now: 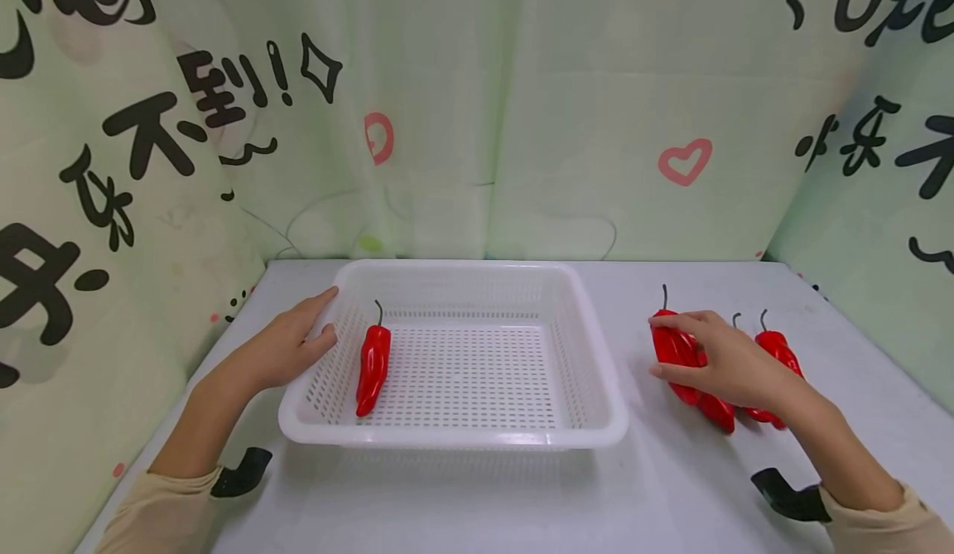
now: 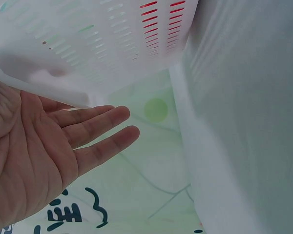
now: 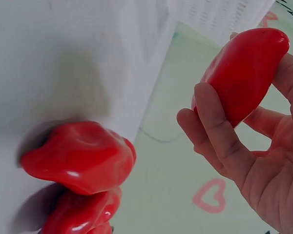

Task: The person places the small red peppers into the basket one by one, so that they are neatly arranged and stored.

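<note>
My right hand (image 1: 734,363) grips a red chili pepper (image 3: 249,73) between thumb and fingers, at the right side of the table. Beneath and beside that hand lie several more red peppers (image 1: 778,349), partly hidden by it in the head view. The right wrist view shows the held pepper up off the tabletop, apart from the others. At the left rim of a white plastic basket (image 1: 455,436), my left hand (image 1: 286,347) rests with its fingers straight. One red pepper (image 1: 373,368) with a dark stem lies inside the basket, toward its left side.
A white tabletop (image 1: 522,504) carries the basket in its middle. Pale green curtains (image 1: 596,123) printed with black characters and pink hearts enclose the back and both sides. Dark straps (image 1: 790,496) stick out at both sleeve cuffs.
</note>
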The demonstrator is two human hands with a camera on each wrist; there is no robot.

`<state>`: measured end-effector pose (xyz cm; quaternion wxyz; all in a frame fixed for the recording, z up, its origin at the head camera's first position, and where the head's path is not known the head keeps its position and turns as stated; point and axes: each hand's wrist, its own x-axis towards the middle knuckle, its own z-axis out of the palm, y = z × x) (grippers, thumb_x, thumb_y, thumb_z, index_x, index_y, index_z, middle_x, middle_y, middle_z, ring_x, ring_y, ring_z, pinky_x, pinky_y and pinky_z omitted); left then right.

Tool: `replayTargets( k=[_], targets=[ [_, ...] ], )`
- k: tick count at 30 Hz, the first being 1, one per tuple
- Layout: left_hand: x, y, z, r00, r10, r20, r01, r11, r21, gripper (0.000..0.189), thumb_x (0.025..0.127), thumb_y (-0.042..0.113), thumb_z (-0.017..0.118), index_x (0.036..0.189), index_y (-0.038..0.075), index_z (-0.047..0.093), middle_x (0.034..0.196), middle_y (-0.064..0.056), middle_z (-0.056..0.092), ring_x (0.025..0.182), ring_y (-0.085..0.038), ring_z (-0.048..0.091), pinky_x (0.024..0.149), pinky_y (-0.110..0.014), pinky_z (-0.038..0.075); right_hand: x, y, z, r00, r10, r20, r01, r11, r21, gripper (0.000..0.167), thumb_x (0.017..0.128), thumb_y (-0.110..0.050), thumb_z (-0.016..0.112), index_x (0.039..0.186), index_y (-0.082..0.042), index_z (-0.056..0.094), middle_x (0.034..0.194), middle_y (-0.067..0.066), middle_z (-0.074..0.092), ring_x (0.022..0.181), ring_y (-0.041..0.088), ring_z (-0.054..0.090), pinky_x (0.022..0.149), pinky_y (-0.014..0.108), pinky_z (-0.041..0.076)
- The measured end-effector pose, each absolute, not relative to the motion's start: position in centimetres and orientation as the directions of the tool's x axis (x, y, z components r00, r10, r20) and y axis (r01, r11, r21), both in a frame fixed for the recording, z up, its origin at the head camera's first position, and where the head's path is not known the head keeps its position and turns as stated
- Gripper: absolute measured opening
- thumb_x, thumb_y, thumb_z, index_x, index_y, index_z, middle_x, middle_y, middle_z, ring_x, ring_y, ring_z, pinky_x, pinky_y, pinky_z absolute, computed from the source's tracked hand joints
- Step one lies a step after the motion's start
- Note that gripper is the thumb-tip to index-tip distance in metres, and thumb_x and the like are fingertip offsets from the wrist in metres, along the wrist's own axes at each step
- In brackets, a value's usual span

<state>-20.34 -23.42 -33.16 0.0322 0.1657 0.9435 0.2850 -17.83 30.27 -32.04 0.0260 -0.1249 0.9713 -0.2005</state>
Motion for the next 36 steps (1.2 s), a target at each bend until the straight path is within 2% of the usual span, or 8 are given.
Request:
replayTargets(
  k=[10, 16, 22, 36],
  targets=[
    [-20.5, -23.5, -33.3, -0.940, 0.339, 0.034, 0.301, 0.778, 0.552, 0.067, 0.103, 0.017, 0.051, 0.158, -0.006, 0.023, 0.152, -0.034, 0.038, 0.115, -0.044, 0.060, 0.080, -0.053, 0.062, -17.7, 29.4, -30.8, -0.975, -0.220, 0.009, -0.204, 0.886, -0.416, 0.088, 0.079, -0.041, 0.087, 0.151, -0.012, 0.046, 0.145, 0.032, 0.038, 0.123, 0.055, 0.045, 0.066, 0.048, 0.064],
    [-20.5, -23.4, -33.2, -0.942, 0.336, 0.022, 0.288, 0.772, 0.567, 0.068, 0.102, 0.016, 0.051, 0.159, -0.006, 0.022, 0.151, -0.034, 0.039, 0.109, -0.042, 0.064, 0.074, -0.048, 0.064, -17.5, 28.7, -30.0, -0.972, -0.233, 0.026, -0.221, 0.872, -0.437, 0.086, 0.081, -0.043, 0.084, 0.152, -0.013, 0.045, 0.147, 0.031, 0.037, 0.124, 0.053, 0.045, 0.068, 0.050, 0.063],
    [-20.4, -23.4, -33.1, -0.940, 0.341, 0.026, 0.295, 0.771, 0.564, 0.068, 0.102, 0.016, 0.052, 0.158, -0.007, 0.021, 0.150, -0.035, 0.039, 0.106, -0.041, 0.065, 0.072, -0.047, 0.064, -17.5, 27.8, -29.2, -0.967, -0.249, 0.058, -0.248, 0.857, -0.451, 0.088, 0.079, -0.040, 0.087, 0.152, -0.014, 0.045, 0.147, 0.029, 0.038, 0.123, 0.052, 0.047, 0.069, 0.048, 0.064],
    [-20.5, -23.4, -33.1, -0.940, 0.340, 0.027, 0.294, 0.768, 0.569, 0.067, 0.102, 0.016, 0.050, 0.159, -0.006, 0.022, 0.152, -0.034, 0.039, 0.109, -0.041, 0.063, 0.075, -0.049, 0.063, -17.7, 26.0, -27.2, -0.950, -0.290, 0.111, -0.308, 0.832, -0.462, 0.081, 0.084, -0.037, 0.084, 0.151, -0.014, 0.047, 0.148, 0.026, 0.040, 0.116, 0.046, 0.056, 0.070, 0.045, 0.064]
  ],
)
